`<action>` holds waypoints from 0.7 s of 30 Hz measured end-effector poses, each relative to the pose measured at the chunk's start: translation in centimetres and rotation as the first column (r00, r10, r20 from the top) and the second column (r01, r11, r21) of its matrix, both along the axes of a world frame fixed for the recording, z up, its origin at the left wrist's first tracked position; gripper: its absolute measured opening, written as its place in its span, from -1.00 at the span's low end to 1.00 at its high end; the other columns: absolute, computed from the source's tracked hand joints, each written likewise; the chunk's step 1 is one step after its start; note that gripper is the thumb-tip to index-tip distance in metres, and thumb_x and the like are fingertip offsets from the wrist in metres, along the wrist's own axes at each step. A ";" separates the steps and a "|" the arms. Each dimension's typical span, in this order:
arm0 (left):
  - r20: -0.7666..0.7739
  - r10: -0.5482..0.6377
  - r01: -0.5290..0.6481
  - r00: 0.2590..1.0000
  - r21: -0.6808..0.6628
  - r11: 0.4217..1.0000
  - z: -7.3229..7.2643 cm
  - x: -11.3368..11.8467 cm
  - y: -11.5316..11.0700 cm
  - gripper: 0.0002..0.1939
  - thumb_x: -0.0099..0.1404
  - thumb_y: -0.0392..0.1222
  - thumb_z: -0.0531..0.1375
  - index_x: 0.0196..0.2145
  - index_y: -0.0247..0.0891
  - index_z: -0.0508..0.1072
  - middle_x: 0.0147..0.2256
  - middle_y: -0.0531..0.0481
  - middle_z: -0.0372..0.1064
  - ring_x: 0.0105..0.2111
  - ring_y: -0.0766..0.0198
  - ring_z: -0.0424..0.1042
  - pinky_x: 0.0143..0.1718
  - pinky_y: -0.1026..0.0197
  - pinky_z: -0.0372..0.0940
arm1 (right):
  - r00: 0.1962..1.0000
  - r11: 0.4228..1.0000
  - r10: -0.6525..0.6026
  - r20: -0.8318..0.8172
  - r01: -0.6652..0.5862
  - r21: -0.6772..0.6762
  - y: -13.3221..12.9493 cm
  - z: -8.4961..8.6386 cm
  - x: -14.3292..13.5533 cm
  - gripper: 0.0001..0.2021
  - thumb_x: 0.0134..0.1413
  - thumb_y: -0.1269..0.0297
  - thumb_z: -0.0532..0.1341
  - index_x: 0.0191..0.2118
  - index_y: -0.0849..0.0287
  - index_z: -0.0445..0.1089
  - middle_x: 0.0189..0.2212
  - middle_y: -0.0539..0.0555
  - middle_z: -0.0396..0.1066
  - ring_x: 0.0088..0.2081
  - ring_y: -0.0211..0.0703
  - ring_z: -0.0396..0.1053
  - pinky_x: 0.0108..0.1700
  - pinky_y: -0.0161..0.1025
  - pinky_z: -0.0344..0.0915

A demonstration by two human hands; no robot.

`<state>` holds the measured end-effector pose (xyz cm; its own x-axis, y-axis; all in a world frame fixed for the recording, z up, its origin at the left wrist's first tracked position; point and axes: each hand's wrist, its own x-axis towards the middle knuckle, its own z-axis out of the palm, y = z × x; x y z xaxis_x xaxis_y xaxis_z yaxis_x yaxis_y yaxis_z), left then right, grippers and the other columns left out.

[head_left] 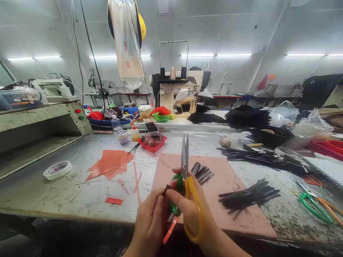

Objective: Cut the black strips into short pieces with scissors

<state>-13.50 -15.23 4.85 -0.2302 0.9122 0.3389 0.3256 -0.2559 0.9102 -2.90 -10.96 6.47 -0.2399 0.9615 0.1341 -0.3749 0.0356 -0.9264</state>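
Note:
My right hand (193,210) grips scissors (184,160) with one yellow and one green handle, blades pointing up and slightly apart. Its thumb also meets the fingers of my left hand (150,217), which pinch a narrow dark strip (165,191) at the table's front edge. Below the hands hangs a shiny orange-red strip (170,230); what holds its upper end is hidden. Beneath the scissors lies a pinkish mat (214,165). On it, behind my right hand, is a small bundle of black strips (204,174), and a larger bundle (252,195) lies to the right.
Left stand a tape roll (57,169) and orange sheets (111,160). A red basket (152,145) and glue bottle (135,134) sit behind. Further right are more black strips (253,157) and a second pair of scissors (316,207). A sewing machine (167,96) stands beyond.

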 end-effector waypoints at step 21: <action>-0.079 0.042 -0.050 0.996 -0.107 0.993 2.2 0.6 -1.0 -0.75 0.15 -0.05 0.11 -0.31 -0.08 0.56 -0.67 0.13 0.27 -0.66 0.35 0.20 -0.40 0.34 0.30 | 0.999 0.991 -0.035 -0.020 0.037 0.126 -0.8 0.3 0.7 -0.68 -0.11 0.33 0.25 -0.15 0.07 0.28 -0.47 -0.07 0.31 -0.48 -0.28 0.30 -0.49 -0.37 0.24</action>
